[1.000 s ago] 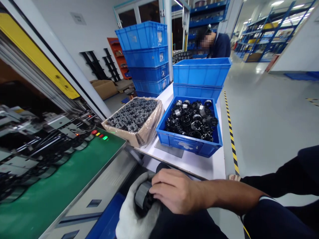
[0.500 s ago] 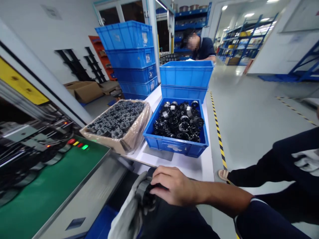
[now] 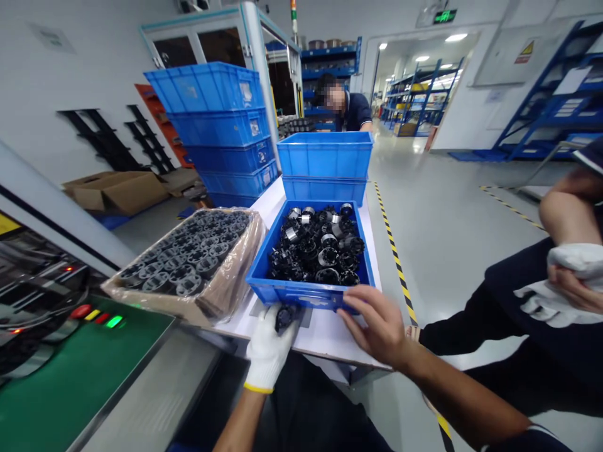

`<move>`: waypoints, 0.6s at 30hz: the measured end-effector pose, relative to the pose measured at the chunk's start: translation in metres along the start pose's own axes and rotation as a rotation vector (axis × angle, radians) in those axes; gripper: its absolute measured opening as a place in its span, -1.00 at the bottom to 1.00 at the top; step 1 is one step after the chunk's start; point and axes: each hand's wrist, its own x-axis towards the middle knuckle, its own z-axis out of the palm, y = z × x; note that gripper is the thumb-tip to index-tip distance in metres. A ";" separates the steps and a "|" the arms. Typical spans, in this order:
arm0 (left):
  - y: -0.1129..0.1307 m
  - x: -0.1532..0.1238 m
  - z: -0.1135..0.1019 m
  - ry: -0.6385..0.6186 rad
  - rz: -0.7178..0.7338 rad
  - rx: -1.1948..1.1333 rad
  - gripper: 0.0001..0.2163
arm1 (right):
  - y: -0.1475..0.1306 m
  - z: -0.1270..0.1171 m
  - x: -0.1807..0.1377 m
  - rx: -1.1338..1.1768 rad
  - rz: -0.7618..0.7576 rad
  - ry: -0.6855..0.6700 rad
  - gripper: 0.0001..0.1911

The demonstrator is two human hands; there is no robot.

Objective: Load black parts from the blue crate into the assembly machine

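My left hand [image 3: 271, 351], in a white knitted glove with a yellow cuff, is closed around a black round part [image 3: 284, 319] with a notched, hollow-looking end. It holds the part at the table's front edge, just below the blue bin [image 3: 301, 294]. That bin holds a heap of black round parts [image 3: 308, 248], some with shiny metal bands. Bare and with its fingers apart, my right hand [image 3: 377, 323] is at the bin's front right corner. No object shows in its fingers; whether the fingertips touch the rim I cannot tell.
A plastic-lined carton [image 3: 230, 285] of grey ring-shaped parts stands left of the bin. Stacked blue bins [image 3: 325, 157] rise behind. A green machine bed [image 3: 127, 358] with lit buttons lies at left. One person [image 3: 353, 113] bends at the back; another's gloved hand [image 3: 575, 270] is at right.
Both hands have moved apart and forward from near my body to the bin's front. My right hand has let go of the part, which stays in my left. The view has shifted right.
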 end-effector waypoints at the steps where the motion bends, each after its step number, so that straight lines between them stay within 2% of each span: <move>1: 0.000 -0.002 0.000 -0.014 -0.010 -0.008 -0.54 | 0.011 0.003 0.002 -0.085 -0.015 -0.009 -0.69; 2: 0.000 -0.004 -0.001 -0.040 -0.023 -0.021 -0.56 | 0.020 0.007 0.004 -0.173 -0.023 -0.057 -0.69; 4: 0.000 -0.010 -0.006 -0.061 -0.042 -0.083 -0.59 | 0.033 0.017 0.011 -0.328 0.006 -0.264 -0.71; 7: -0.003 -0.022 -0.016 0.038 -0.102 -0.258 -0.58 | 0.036 0.033 0.020 -0.450 0.108 -0.631 -0.68; 9: -0.009 -0.032 -0.022 0.111 -0.200 -0.411 -0.53 | 0.034 0.040 0.019 -0.482 0.137 -0.705 -0.62; 11: -0.018 -0.040 -0.025 0.126 -0.261 -0.583 -0.50 | 0.034 0.044 0.012 -0.500 0.082 -0.614 -0.57; 15: -0.027 -0.053 -0.025 0.062 -0.334 -0.809 -0.45 | 0.040 0.050 -0.009 -0.490 -0.051 -0.284 -0.59; 18: -0.018 -0.066 -0.029 0.019 -0.371 -1.040 -0.42 | 0.044 0.051 -0.014 -0.469 -0.073 -0.224 -0.64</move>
